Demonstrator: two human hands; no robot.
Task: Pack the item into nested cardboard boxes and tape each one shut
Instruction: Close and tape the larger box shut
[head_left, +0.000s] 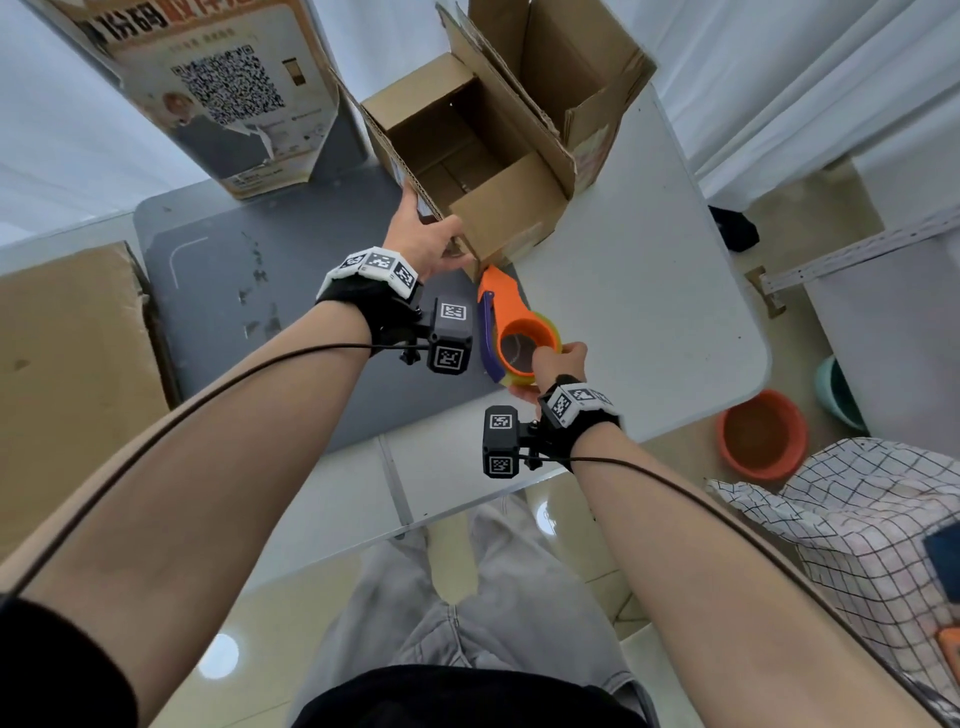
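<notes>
The open box (467, 156) stands on the tabletop (649, 312), flaps up, another open box (566, 67) just behind it. The left hand (426, 241) grips its near corner, thumb on the front flap and fingers on the side wall. The right hand (558, 364) is curled round the tape dispenser (511, 322), which lies just in front of the box. The cardboard looks light and stiff but will likely buckle at the flaps, so steadying it by the corner edge seems wise; the dispenser is rigid plastic, best held at the roll end.
</notes>
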